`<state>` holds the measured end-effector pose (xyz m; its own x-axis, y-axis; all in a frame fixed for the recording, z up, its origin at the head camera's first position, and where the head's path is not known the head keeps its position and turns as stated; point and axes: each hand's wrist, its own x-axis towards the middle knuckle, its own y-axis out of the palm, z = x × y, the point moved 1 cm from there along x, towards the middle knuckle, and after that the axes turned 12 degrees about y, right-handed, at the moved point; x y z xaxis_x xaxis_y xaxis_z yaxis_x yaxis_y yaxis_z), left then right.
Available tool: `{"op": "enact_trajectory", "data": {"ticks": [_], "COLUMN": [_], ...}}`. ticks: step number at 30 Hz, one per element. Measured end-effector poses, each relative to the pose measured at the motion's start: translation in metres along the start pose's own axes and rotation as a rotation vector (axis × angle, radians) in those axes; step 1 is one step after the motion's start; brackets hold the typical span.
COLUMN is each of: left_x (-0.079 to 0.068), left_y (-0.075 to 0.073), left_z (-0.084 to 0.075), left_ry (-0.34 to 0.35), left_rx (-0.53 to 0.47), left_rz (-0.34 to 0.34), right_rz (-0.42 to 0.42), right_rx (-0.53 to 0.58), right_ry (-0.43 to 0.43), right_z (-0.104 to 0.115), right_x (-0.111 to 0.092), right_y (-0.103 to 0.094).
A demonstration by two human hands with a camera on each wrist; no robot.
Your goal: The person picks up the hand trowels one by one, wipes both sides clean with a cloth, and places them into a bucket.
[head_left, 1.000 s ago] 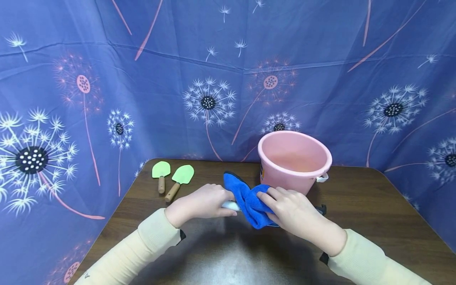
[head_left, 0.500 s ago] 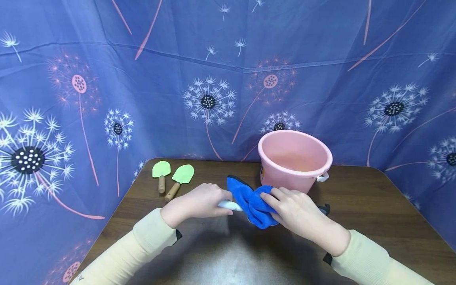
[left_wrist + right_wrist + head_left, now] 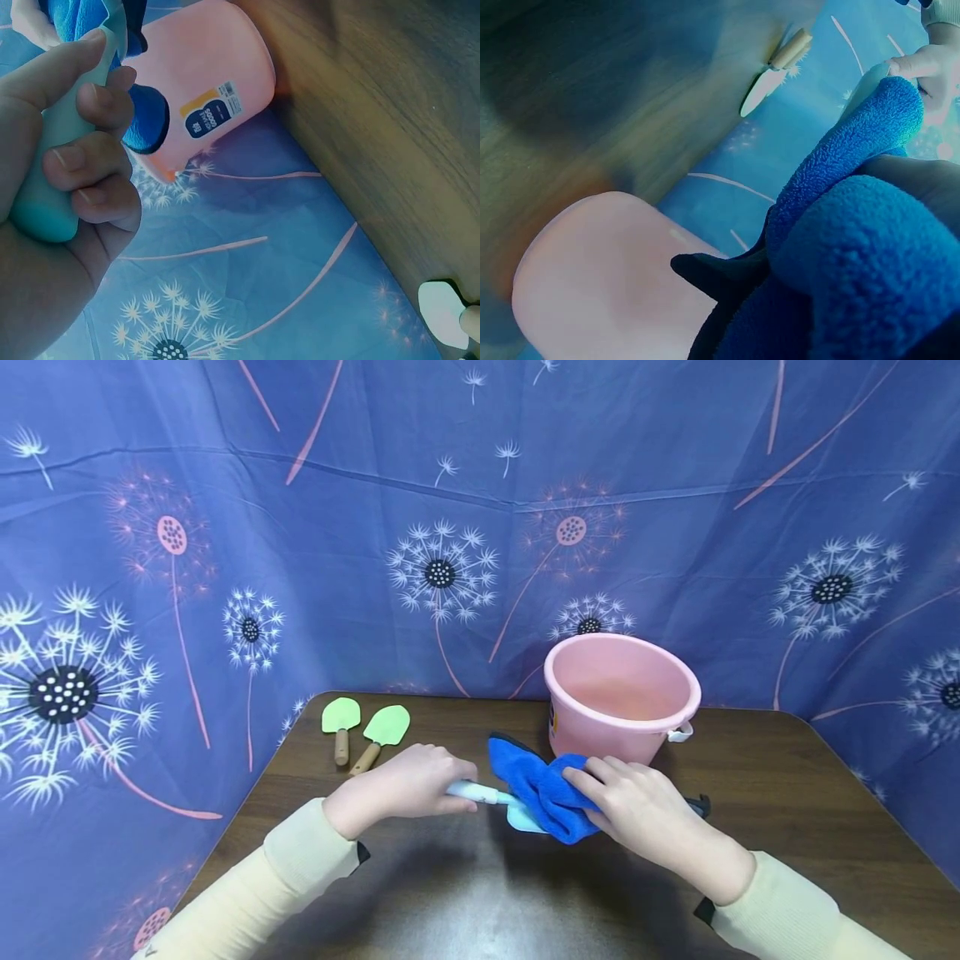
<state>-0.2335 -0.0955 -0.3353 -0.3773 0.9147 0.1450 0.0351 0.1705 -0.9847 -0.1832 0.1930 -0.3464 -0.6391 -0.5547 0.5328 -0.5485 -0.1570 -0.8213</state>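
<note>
My left hand [image 3: 412, 781] grips the thick handle [image 3: 82, 112] of a pale blue tool. Its flat, rounded head [image 3: 525, 818] shows partly below the cloth. A fuzzy blue towel [image 3: 555, 797] with a dark edge is bunched over the rest of the head. My right hand [image 3: 637, 797] grips the towel from above, around the head. In the right wrist view the towel [image 3: 855, 247] fills the foreground and hides most of the fingers. Both hands are in front of a pink bucket [image 3: 562, 739], above the table.
The pink bucket, with a white handle fitting [image 3: 681, 733], stands at the back right of the brown wooden table [image 3: 480, 893]. Two green-headed tools with wooden handles, a left one [image 3: 341, 714] and a right one [image 3: 387, 727], lie at the back left. A blue dandelion curtain [image 3: 337, 568] hangs behind.
My left hand has moved left along with the handle, and my right hand has shifted right with the towel. More of the tool's neck and flat head shows out of the towel now.
</note>
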Motion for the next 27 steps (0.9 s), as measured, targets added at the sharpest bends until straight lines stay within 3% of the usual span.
{"op": "enact_trajectory", "data": {"ticks": [8,20,27], "left_x": [-0.009,-0.024,-0.031], "left_y": [-0.002,-0.002,-0.002], "left_z": [0.001,0.006,0.009], "left_ry": [0.015,-0.039,-0.038], "left_rx": [-0.002,-0.024,-0.003], "left_rz": [-0.015,-0.013,-0.032], "right_rz": [-0.004,-0.03,-0.049], "right_rx": [0.016,0.006,0.007], "right_ry": [0.018,0.023,0.022], "right_z": [-0.002,-0.008,-0.012], "right_x": [-0.006,-0.012,-0.016], "right_y": [-0.005,-0.006,-0.004]}}
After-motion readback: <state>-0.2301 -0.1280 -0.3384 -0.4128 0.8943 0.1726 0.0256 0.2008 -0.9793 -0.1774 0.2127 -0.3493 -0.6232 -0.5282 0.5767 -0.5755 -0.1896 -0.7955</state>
